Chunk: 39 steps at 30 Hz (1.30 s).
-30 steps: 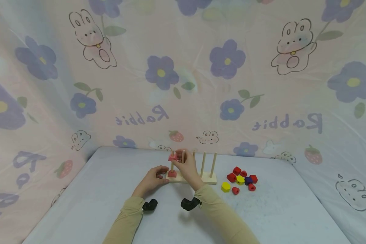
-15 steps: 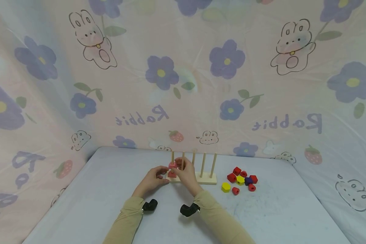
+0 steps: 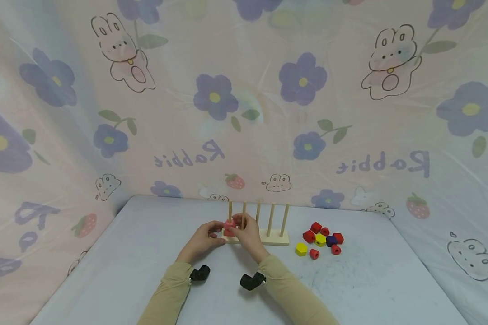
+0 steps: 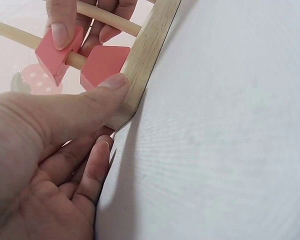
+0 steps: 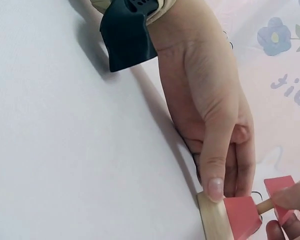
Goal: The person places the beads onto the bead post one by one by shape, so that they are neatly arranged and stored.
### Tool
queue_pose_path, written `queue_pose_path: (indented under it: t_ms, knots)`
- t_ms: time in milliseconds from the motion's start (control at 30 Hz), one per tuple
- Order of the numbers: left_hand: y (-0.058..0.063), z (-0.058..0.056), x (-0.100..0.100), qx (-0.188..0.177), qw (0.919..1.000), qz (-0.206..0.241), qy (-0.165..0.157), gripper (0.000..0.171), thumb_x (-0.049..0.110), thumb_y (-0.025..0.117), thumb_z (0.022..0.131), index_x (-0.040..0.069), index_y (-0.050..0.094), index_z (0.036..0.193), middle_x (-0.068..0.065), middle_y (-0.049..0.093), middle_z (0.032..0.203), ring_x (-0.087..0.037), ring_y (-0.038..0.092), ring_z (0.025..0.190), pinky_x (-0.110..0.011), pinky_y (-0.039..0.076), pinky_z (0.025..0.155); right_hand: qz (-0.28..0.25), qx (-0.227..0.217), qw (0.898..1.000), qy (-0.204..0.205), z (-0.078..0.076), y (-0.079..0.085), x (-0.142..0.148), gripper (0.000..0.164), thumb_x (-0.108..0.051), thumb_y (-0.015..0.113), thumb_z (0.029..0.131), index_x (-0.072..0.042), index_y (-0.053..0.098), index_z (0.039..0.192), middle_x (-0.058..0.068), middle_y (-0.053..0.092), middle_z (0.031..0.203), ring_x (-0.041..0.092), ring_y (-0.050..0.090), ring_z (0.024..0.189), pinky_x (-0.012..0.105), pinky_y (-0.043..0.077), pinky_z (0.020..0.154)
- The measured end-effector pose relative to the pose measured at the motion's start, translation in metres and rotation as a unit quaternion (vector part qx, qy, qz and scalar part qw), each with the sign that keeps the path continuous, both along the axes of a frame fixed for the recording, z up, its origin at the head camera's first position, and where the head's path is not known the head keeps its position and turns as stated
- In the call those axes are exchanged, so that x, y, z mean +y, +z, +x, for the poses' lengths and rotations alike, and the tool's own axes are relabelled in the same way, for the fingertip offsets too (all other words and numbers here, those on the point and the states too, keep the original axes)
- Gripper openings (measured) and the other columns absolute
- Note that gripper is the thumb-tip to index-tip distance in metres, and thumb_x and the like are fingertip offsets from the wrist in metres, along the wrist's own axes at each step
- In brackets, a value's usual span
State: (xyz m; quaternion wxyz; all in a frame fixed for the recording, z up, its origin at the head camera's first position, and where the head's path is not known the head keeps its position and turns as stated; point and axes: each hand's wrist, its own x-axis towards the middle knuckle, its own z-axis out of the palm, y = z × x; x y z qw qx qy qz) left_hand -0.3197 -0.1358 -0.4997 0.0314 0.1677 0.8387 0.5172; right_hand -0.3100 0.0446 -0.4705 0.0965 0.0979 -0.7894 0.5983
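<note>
A pale wooden peg stand (image 3: 278,237) with several upright pegs stands on the table. On its leftmost peg sits a lower red block (image 4: 106,65), against the base. Higher on that peg is a second red block (image 4: 51,64), a short gap of bare peg between the two. My right hand (image 3: 247,232) pinches this upper block, its thumb flat on one face. At the stand's left end, my left hand (image 3: 201,239) grips the base between thumb and fingers, the thumb tip beside the lower block. Some right-hand fingers are hidden behind the peg.
To the right of the stand lies a loose group of beads: red ones (image 3: 309,236), yellow hexagonal ones (image 3: 301,249) and a dark blue one (image 3: 331,241). A patterned curtain (image 3: 260,135) rises behind the white table (image 3: 370,280). Black cameras (image 3: 252,280) sit at both wrists.
My right hand has moved down the leftmost peg with the upper red block, from near the peg's top to just above the lower block. The left hand has stayed on the base.
</note>
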Motion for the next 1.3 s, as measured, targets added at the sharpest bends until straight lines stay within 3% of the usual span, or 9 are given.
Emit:
queue_pose_path:
  t_ms: [933, 1100, 1300]
  knots:
    - [0.003, 0.003, 0.001, -0.020, 0.9997, 0.004, 0.010, 0.048, 0.011, 0.078, 0.079, 0.008, 0.060, 0.123, -0.010, 0.061, 0.119, -0.024, 0.058, 0.095, -0.042, 0.049, 0.086, 0.023, -0.013, 1.000, 0.014, 0.001, -0.008, 0.004, 0.026, 0.010, 0.068, 0.078, 0.001, 0.063, 0.102, 0.011, 0.067, 0.096, 0.024, 0.063, 0.092, 0.025, 0.052, 0.073]
    - [0.004, 0.003, 0.000, -0.022, 0.9997, 0.003, 0.010, 0.048, 0.012, 0.078, 0.079, 0.009, 0.060, 0.124, -0.010, 0.061, 0.119, -0.024, 0.057, 0.095, -0.042, 0.049, 0.086, 0.029, 0.013, 0.999, 0.044, 0.004, -0.008, 0.011, 0.033, 0.011, 0.063, 0.081, 0.007, 0.059, 0.113, 0.019, 0.066, 0.104, 0.034, 0.062, 0.099, 0.038, 0.055, 0.081]
    - [0.003, 0.003, 0.000, -0.015, 0.9998, 0.008, 0.006, 0.049, 0.011, 0.078, 0.079, 0.008, 0.059, 0.124, -0.011, 0.062, 0.119, -0.023, 0.057, 0.094, -0.040, 0.048, 0.085, 0.052, 0.031, 0.994, 0.089, 0.013, -0.003, 0.030, 0.052, 0.012, 0.064, 0.079, 0.010, 0.049, 0.128, 0.028, 0.059, 0.117, 0.041, 0.055, 0.112, 0.049, 0.045, 0.096]
